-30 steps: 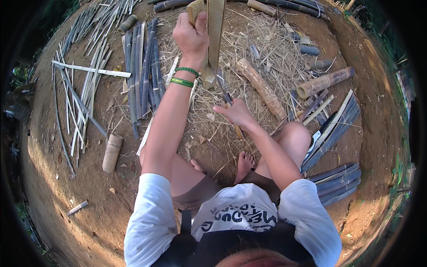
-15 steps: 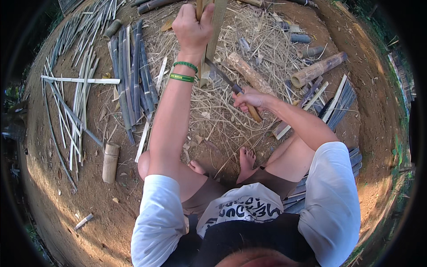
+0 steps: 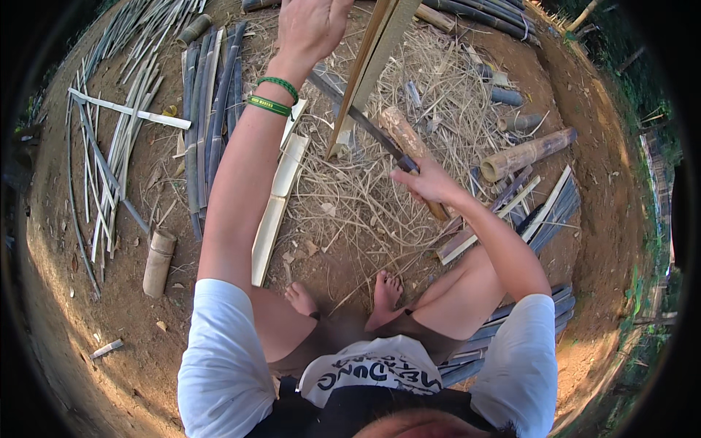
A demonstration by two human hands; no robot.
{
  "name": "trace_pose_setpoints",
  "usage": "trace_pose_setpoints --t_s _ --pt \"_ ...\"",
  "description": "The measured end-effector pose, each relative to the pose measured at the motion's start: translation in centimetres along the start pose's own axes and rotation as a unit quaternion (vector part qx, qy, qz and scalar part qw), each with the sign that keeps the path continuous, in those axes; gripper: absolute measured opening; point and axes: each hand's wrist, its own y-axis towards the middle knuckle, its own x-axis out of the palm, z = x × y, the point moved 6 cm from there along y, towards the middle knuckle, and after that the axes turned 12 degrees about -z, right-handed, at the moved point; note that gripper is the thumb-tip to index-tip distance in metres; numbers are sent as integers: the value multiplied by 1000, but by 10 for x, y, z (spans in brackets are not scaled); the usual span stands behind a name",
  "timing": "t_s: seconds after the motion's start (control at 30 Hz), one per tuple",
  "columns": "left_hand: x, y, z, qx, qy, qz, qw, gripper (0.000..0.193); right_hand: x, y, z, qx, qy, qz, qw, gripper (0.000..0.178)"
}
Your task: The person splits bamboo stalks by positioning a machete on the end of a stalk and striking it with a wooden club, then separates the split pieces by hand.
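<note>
Two hands are at work: the right hand [image 3: 427, 182] is clenched on the handle of a knife [image 3: 372, 130], whose blade now crosses the bamboo piece [image 3: 383, 58] near its lower end and shows past its left side, where half a second ago it met it from the right. More upright then, the bamboo piece now slants to the right, its lower end over the shavings [image 3: 343, 219]. The left hand [image 3: 310, 29] has come away to the left — whether it grasps anything I cannot tell, its fingers being cut off above — baring more of a pale strip [image 3: 272, 226] beside the forearm.
</note>
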Motion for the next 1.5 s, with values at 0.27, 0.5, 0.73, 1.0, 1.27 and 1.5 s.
trace_pose_setpoints --t_s 0.27,0.5,0.73,1.0,1.27,1.5 --pt "110 -35 -56 -38 -127 -218 967 45 -9 8 -27 49 -76 -30 995 38" --pt "116 -57 -86 -156 -228 -195 941 46 12 6 -26 18 17 -37 999 49" --pt "66 -169 -43 -524 -401 -218 719 82 79 24 -92 -129 393 0 911 44" --pt "3 -192 -10 -405 -338 -463 713 33 4 77 22 -158 -89 376 909 47" --pt "-25 -204 -102 -320 -122 -483 806 37 -34 103 251 263 -211 206 919 111" --pt "-11 -223 -92 -284 -2 -411 867 42 -61 92 172 43 -25 168 985 68"
